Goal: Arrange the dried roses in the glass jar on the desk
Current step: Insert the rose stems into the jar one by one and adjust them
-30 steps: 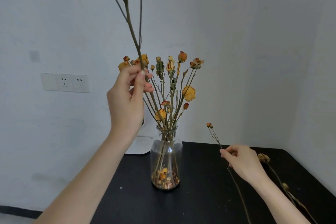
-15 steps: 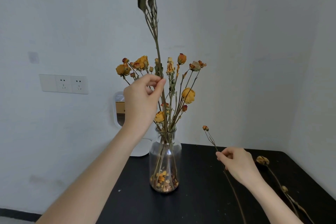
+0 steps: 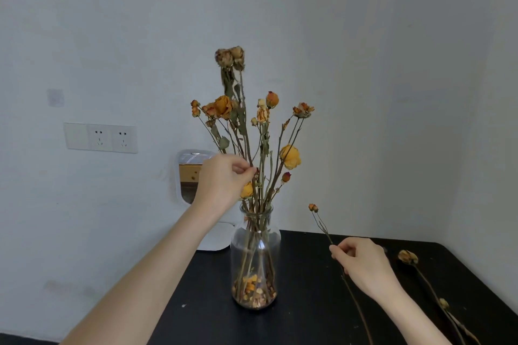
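Left hand (image 3: 224, 180): pinched on tall rose stem (image 3: 246, 145) just above glass jar (image 3: 255, 258), stem foot down among the bunch inside. Right hand (image 3: 361, 263): closed on thin budded stem (image 3: 322, 225), lifted over black desk (image 3: 308, 316), right of jar. Loose dried rose (image 3: 407, 257) flat on desk further right. White wall socket (image 3: 101, 138) behind, left.

The stem (image 3: 357, 308) in the right hand (image 3: 364, 266) runs off the bottom edge, its end unseen.
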